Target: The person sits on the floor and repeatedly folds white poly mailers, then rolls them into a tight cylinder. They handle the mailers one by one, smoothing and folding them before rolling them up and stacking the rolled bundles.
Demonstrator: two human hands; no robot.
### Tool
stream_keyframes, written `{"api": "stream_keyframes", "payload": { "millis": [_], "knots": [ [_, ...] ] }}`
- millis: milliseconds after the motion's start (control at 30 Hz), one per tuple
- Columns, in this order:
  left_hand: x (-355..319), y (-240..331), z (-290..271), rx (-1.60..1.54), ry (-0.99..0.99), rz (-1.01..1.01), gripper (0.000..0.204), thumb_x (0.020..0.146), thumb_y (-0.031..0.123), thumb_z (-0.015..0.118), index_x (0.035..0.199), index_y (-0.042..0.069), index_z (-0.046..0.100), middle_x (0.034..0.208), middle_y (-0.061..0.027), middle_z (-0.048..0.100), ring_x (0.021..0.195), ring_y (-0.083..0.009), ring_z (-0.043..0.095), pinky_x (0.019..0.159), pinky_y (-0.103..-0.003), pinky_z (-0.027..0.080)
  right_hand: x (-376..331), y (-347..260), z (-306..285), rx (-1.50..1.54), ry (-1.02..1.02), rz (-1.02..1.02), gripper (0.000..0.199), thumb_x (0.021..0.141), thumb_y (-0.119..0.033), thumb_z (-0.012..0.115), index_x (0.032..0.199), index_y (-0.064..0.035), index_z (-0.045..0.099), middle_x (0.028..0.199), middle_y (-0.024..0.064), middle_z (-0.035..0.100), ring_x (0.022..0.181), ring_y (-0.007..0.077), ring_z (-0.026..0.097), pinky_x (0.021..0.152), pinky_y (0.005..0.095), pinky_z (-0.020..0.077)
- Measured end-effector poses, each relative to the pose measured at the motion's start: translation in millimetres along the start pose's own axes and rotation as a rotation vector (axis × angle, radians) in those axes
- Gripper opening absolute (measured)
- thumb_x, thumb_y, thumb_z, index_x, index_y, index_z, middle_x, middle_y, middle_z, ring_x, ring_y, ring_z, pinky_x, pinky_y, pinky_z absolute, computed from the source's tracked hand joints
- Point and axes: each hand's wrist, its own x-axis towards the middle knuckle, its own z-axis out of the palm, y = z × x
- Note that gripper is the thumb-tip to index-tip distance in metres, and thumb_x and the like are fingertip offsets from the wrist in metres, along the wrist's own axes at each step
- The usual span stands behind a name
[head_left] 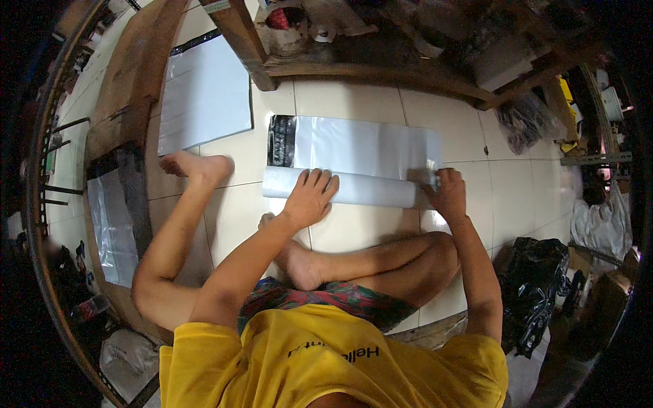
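On the tiled floor before me lies a light grey plastic mailing bag [367, 141] with a black printed strip at its left end. Its near side is turned over into a long, flattened roll [374, 190]. Across the left part of this roll rests my left hand [309, 198], palm down, fingers stretched out and slightly apart. My right hand [449, 196] is at the bag's right end, its fingers curled round the edge and the thumb reaching toward the roll. The bag's far half stays flat on the tiles.
A stack of similar bags [204, 98] sits at the far left, beside a long brown board [126, 88]. More bags [112, 228] lie near my bent left leg. A wooden bench [381, 76] spans the far side. Black plastic [534, 279] and white plastic bags [602, 221] are at right.
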Motion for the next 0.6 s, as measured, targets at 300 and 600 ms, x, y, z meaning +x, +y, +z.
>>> {"api": "stream_keyframes", "payload": {
  "millis": [300, 600],
  "knots": [
    [51.3, -46.4, -35.0, -0.323, -0.491, -0.21, 0.05, 0.088, 0.04, 0.059, 0.123, 0.004, 0.058, 0.099, -0.0187, 0.069, 0.098, -0.0367, 0.065, 0.085, -0.051, 0.05, 27.2, -13.7, -17.1, 0.179, -0.435, -0.082, 0.046, 0.086, -0.028, 0.071, 0.128, -0.0128, 0.061, 0.119, 0.0113, 0.064, 0.105, 0.0355, 0.063, 0.092, 0.0471, 0.0526],
    [22.8, -9.5, 2.1, 0.045, 0.016, -0.015, 0.066, 0.078, 0.034, 0.074, 0.129, -0.001, 0.051, 0.133, -0.0204, 0.053, 0.123, -0.0377, 0.05, 0.106, -0.054, 0.038, 51.5, -35.7, -5.9, 0.08, -0.24, -0.208, 0.054, 0.074, -0.029, 0.083, 0.118, -0.0082, 0.06, 0.115, 0.0146, 0.062, 0.108, 0.035, 0.059, 0.092, 0.0496, 0.0479]
  ]
}}
